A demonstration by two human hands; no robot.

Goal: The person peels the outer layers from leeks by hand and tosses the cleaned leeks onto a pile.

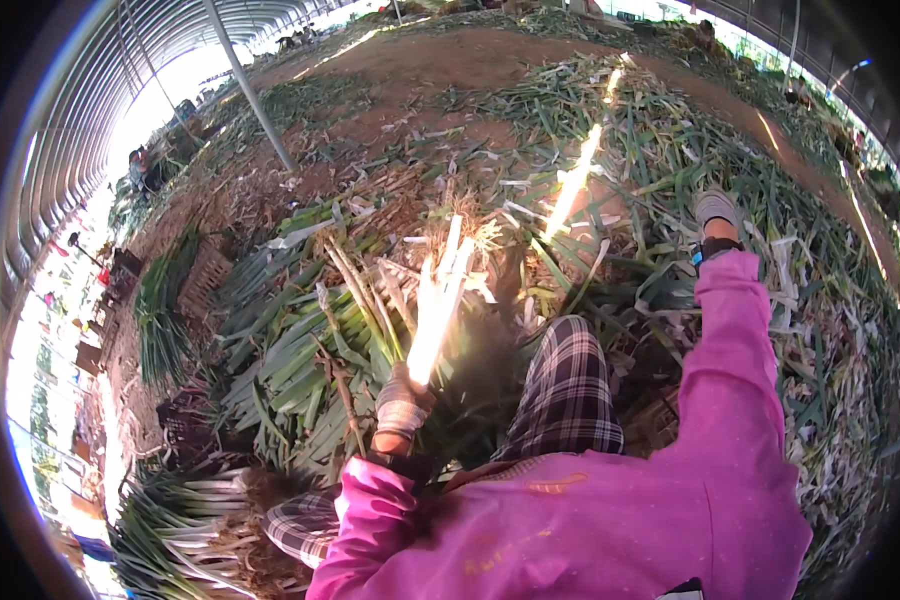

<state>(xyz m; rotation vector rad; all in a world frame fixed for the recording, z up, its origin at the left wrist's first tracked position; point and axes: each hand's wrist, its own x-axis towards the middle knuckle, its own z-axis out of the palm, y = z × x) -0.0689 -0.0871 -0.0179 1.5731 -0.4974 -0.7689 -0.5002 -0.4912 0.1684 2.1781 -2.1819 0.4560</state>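
Observation:
My left hand (pixel 403 400), in a pale glove, is closed round a few long green onions (pixel 438 310) in front of my body. Their white stalks stick up and away from me, washed out by sunlight, with stringy roots (pixel 480 232) near the far end. My right arm reaches far out to the right. At its end my gloved right hand (pixel 717 207) hangs over a spread of loose green leaves (pixel 660 150); its fingers are too small to make out. Beside my left hand lies a heap of uncleaned green onions (pixel 300 380).
At the lower left, a stack of white-stalked green onions (pixel 210 520) lies by my plaid-covered knee. A bundle of green onions (pixel 165 310) leans by a crate (pixel 206 280). Leaf scraps (pixel 840 420) cover the right side. A metal pole (pixel 250 90) rises at the far left.

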